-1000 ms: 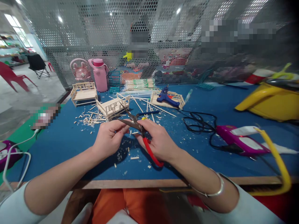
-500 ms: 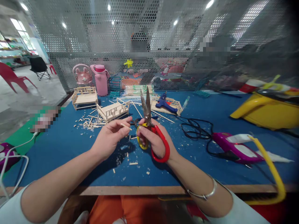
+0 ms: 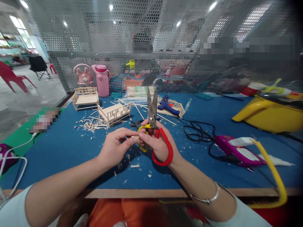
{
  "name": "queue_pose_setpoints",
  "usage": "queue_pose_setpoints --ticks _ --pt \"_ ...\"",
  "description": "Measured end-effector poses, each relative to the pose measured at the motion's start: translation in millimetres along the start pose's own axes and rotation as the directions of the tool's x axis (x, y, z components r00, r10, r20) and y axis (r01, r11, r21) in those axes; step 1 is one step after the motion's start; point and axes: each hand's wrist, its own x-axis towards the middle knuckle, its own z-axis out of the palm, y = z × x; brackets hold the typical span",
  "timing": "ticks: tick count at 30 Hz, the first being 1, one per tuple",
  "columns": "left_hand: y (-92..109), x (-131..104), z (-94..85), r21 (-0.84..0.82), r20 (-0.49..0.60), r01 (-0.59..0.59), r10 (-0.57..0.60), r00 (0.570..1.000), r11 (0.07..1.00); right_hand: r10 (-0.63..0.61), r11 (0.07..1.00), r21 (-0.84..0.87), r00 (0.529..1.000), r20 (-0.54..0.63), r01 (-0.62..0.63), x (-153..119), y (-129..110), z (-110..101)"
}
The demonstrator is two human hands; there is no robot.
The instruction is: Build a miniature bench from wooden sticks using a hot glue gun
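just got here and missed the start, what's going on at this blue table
A person's right hand has red-and-yellow-handled scissors in its grip, blades slightly apart and pointing away. The left hand pinches a small wooden piece, its end by the right hand. Beyond them, two small wooden models stand on the blue table near scattered wood scraps, and a blue glue gun lies on a third model.

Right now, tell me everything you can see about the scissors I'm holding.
The scissors have two grey, metal-looking blades, parted in a narrow V and joined at a round pivot. One handle is a red loop, the other a yellow loop; both look plastic-coated. Your right hand grips them above the blue tabletop, blade tips toward the picture's top.
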Motion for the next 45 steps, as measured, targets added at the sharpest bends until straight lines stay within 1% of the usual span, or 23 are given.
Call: queue_pose_setpoints --ticks 3,5,6,8,11,14,16,17,19,22,23,25,27,29,33,37,39,40,41,42,43,44,45 --pt "0 3 -2.3 -0.036 -0.05 0.131 -0.133 0.99 0.991 0.03 0.958 -0.283 0.997 -0.073 -0.049 4 -9 -12" --pt "0 6 -4.3 -0.055 -0.061 0.218 -0.222 0.973 0.974 0.032 0.861 -0.495 0.984 -0.173 -0.115 9 -13 -31" --pt "0 7 -5.4 -0.045 -0.058 0.24 -0.243 0.968 0.97 0.028 0.773 -0.614 0.975 -0.221 -0.161 11 -14 -43" --pt "-1 9 -7.7 -0.003 -0.053 0.237 -0.236 0.97 0.972 0.029 0.515 -0.824 0.966 -0.257 -0.235 13 -15 -68" --pt "-4 11 -9.9 0.027 -0.059 0.164 -0.162 0.985 0.986 0.038 0.195 -0.953 0.973 -0.228 -0.231 14 -15 -96" --pt "-6 11 -9.7 0.024 -0.07 0.134 -0.132 0.989 0.991 0.025 -0.042 -0.987 0.988 -0.153 -0.152 12 -20 -99" --pt "-6 11 -8.3 0.018 -0.081 0.133 -0.131 0.988 0.991 -0.036 -0.128 -0.989 0.996 -0.076 -0.08 12 -26 -87" --pt "-5 11 -7.5 0.004 -0.083 0.129 -0.128 0.988 0.992 -0.078 -0.12 -0.992 0.997 -0.025 -0.034 13 -28 -78" --pt "-2 11 -6.1 -0.046 -0.088 0.121 -0.124 0.988 0.992 -0.132 -0.003 -0.995 0.986 0.098 0.098 17 -30 -58" --pt "3 12 -5.2 -0.172 -0.122 0.16 -0.183 0.976 0.972 -0.092 0.092 -0.975 0.977 0.195 0.203 27 -27 -32" --pt "5 13 -5.3 -0.229 -0.129 0.203 -0.236 0.963 0.952 -0.094 0.177 -0.959 0.974 0.209 0.222 30 -25 -25" --pt "7 15 -6.0 -0.375 -0.107 0.299 -0.361 0.926 0.878 -0.114 0.496 -0.825 0.962 0.247 0.271 36 -20 -12" --pt "8 18 -6.8 -0.525 -0.042 0.357 -0.442 0.896 0.773 -0.152 0.821 -0.496 0.946 0.284 0.281 39 -16 -1" --pt "10 22 -7.1 -0.634 0.011 0.363 -0.461 0.887 0.683 -0.182 0.951 -0.2 0.949 0.258 0.237 40 -13 8" --pt "16 29 -6.4 -0.702 0.032 0.322 -0.424 0.905 0.635 -0.146 0.989 0.061 0.977 0.153 0.138 43 -12 20" --pt "21 36 -8.5 -0.607 0.031 0.328 -0.391 0.92 0.724 -0.1 0.982 0.17 0.989 0.106 0.081 50 -12 18" --pt "23 43 -14.5 -0.438 -0.048 0.283 -0.337 0.94 0.853 -0.112 0.984 0.143 0.993 0.038 0.105 54 -12 11" --pt "23 50 -18.9 -0.306 -0.117 0.222 -0.268 0.956 0.926 -0.124 0.985 0.119 0.992 -0.001 0.124 56 -12 6" --pt "22 57 -24.0 -0.145 -0.221 0.112 -0.142 0.965 0.983 -0.137 0.986 0.091 0.99 -0.036 0.14 57 -12 2" --pt "21 66 -29.3 0.035 -0.276 0.009 0.001 0.961 0.999 -0.143 0.987 0.063 0.988 -0.06 0.146 59 -11 -3" --pt "18 75 -34.3 0.192 -0.281 -0.038 0.092 0.955 0.981 -0.135 0.99 0.035 0.989 -0.068 0.137 59 -10 -7" --pt "14 85 -38.8 0.323 -0.223 -0.016 0.093 0.97 0.946 -0.113 0.994 0.006 0.992 -0.061 0.113 60 -8 -10" --pt "10 94 -42.5 0.429 -0.16 0.051 0.02 0.987 0.902 -0.083 0.996 -0.023 0.995 -0.046 0.082 60 -5 -12"
